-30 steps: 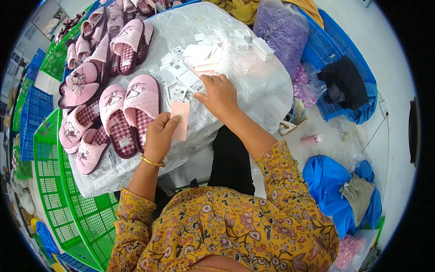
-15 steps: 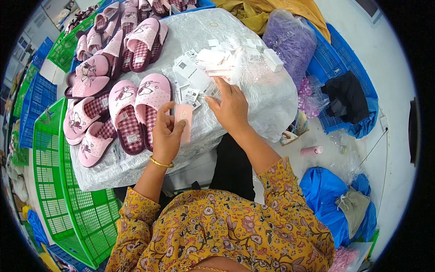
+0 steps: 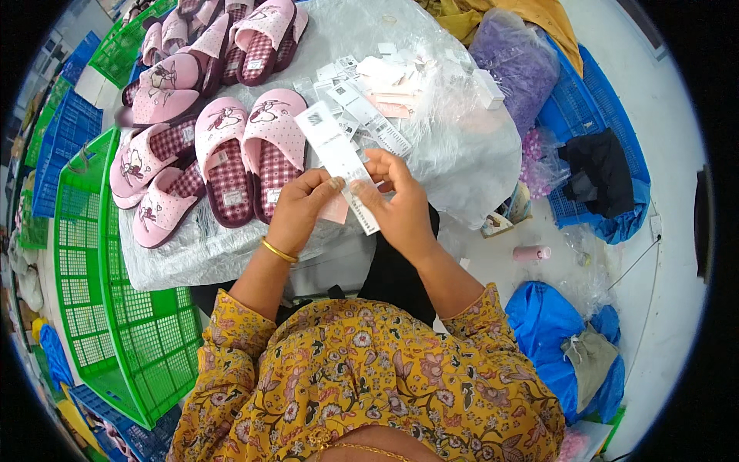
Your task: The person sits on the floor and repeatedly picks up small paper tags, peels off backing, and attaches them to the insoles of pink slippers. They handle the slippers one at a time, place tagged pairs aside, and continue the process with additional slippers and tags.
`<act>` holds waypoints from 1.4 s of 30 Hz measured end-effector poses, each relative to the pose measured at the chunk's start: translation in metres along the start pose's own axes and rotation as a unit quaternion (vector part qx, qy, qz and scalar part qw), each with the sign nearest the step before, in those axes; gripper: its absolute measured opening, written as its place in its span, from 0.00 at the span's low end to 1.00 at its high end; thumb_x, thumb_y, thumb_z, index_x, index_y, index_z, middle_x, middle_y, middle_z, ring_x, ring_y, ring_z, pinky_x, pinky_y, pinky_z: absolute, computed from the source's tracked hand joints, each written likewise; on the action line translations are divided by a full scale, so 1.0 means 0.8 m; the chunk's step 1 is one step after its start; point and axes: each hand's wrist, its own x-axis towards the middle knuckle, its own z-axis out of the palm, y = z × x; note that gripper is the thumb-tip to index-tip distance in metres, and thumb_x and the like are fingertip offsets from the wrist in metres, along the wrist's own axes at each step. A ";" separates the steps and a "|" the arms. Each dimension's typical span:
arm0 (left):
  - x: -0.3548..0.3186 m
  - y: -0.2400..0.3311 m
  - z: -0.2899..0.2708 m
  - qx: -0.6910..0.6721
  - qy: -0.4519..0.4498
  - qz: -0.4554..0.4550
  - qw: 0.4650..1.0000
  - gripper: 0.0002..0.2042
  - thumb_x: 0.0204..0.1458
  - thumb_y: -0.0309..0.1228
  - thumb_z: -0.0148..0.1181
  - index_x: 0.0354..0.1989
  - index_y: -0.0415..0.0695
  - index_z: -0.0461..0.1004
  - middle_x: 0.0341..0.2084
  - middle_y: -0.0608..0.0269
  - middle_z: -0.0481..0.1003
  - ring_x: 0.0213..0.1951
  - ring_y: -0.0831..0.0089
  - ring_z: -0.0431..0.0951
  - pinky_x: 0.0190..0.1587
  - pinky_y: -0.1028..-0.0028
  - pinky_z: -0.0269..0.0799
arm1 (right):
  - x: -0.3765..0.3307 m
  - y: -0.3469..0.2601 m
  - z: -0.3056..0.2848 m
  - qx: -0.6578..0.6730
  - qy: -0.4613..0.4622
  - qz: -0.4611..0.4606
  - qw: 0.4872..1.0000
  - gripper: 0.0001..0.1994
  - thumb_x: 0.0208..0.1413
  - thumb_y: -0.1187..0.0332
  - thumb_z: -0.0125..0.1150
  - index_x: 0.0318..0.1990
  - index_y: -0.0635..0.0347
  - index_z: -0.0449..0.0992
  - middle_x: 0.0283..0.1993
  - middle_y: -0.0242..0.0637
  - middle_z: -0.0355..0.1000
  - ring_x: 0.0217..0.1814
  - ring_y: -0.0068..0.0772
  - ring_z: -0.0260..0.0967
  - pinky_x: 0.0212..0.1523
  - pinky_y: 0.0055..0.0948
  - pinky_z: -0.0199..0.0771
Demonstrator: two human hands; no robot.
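Both my hands hold a long white paper tag strip (image 3: 336, 158) over the front of a plastic-covered table (image 3: 462, 138). My left hand (image 3: 300, 212) pinches its middle and also holds a small pink card (image 3: 336, 209). My right hand (image 3: 396, 204) grips the strip's lower end. A pair of pink slippers with checked insoles (image 3: 250, 150) lies just left of my hands. A loose pile of white tags (image 3: 377, 85) sits beyond them.
More pink slippers (image 3: 165, 77) lie at the table's far left. Green plastic crates (image 3: 115, 308) stand to the left, blue crates (image 3: 600, 115) and blue bags (image 3: 546, 331) to the right. A purple bag (image 3: 512, 58) and a pink thread spool (image 3: 531, 252) are on the right side.
My right hand came back from the tag pile with a long white strip. Both hands now hold it together near the table's front edge.
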 end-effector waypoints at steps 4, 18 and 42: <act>-0.002 0.007 -0.013 0.073 -0.068 -0.027 0.995 0.07 0.60 0.30 0.60 0.39 0.38 0.79 0.31 0.72 0.78 0.33 0.85 0.73 0.37 0.82 0.68 | 0.003 0.013 -0.006 0.126 -0.068 0.044 0.989 0.24 0.59 0.77 0.61 0.62 0.61 0.65 0.44 0.40 0.77 0.40 0.21 0.74 0.40 0.23 0.75; -0.021 0.006 -0.007 0.097 -0.049 0.034 0.994 0.04 0.56 0.25 0.61 0.36 0.37 0.77 0.32 0.69 0.70 0.35 0.81 0.69 0.39 0.78 0.66 | -0.013 -0.009 -0.011 -0.050 -0.021 -0.142 0.988 0.22 0.54 0.75 0.67 0.58 0.59 0.73 0.38 0.42 0.75 0.36 0.36 0.74 0.39 0.31 0.75; -0.036 -0.018 0.026 0.188 0.029 0.245 0.951 0.02 0.57 0.20 0.59 0.38 0.39 0.74 0.33 0.62 0.68 0.34 0.73 0.70 0.37 0.75 0.68 | -0.031 -0.001 -0.014 -0.164 0.030 -0.152 0.974 0.18 0.48 0.69 0.73 0.49 0.56 0.78 0.37 0.39 0.74 0.40 0.41 0.73 0.43 0.36 0.74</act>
